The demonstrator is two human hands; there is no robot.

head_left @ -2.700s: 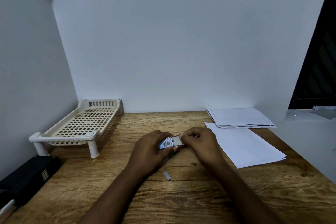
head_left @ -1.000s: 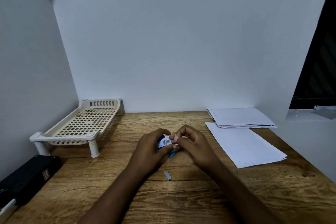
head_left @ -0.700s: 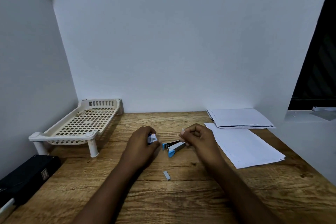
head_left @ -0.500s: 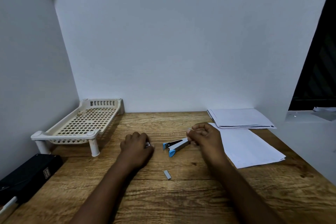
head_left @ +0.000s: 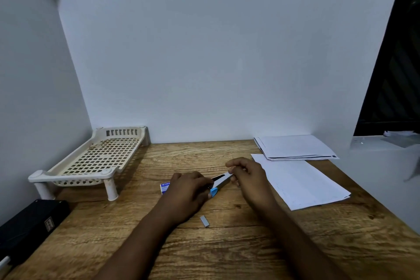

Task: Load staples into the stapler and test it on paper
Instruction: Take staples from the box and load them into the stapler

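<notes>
A small blue and silver stapler lies on the wooden desk between my hands. My left hand covers its near blue end and grips it. My right hand pinches the far silver end, fingers closed; whether it also holds staples is hidden. A small blue and white staple box rests on the desk just left of my left hand. A short strip of staples lies loose in front of my hands. White sheets of paper lie to the right.
A cream perforated plastic rack stands at the back left. A black box sits at the near left edge. A second stack of paper lies at the back right against the wall. Walls close in the left and back.
My left hand set the staple box down on the desk at the left and came back onto the stapler. My right hand stayed at the stapler's far end.
</notes>
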